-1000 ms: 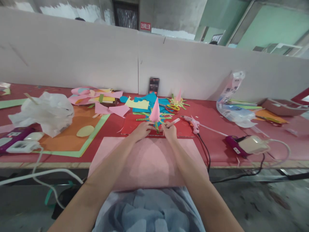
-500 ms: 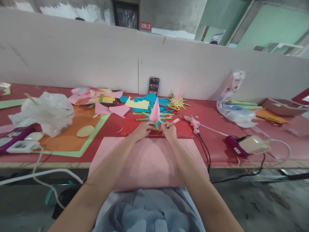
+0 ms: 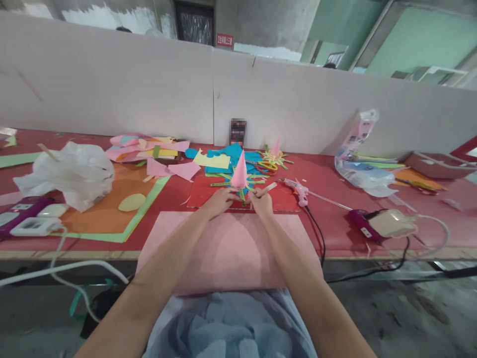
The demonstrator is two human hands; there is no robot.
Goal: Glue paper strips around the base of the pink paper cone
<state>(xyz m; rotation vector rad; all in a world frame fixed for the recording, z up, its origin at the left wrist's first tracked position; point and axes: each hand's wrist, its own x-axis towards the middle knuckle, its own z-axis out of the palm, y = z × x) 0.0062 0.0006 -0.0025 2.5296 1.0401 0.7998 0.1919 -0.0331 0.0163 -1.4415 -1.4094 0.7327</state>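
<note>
A pink paper cone [image 3: 239, 174] stands upright in the middle of a starburst of green and blue paper strips [image 3: 221, 184], on a red board [image 3: 286, 198]. My left hand [image 3: 222, 200] is closed, its fingertips pressed on the starburst's near left side. Just across from it, my right hand [image 3: 262, 201] pinches a whitish marker pen [image 3: 271, 187], tilted with its rear end up to the right. The pen's tip is hidden behind my fingers, close to the near green strip. Pink paper [image 3: 231, 248] lies below my forearms, over the table's front edge.
To the right lie a pink glue gun [image 3: 300, 191] with its cord and a purple power strip [image 3: 365, 226]. Scissors [image 3: 268, 166] and a second cone craft [image 3: 276, 151] are behind. Orange sheets [image 3: 100, 219], a plastic bag [image 3: 74, 171] and paper scraps [image 3: 171, 169] lie left.
</note>
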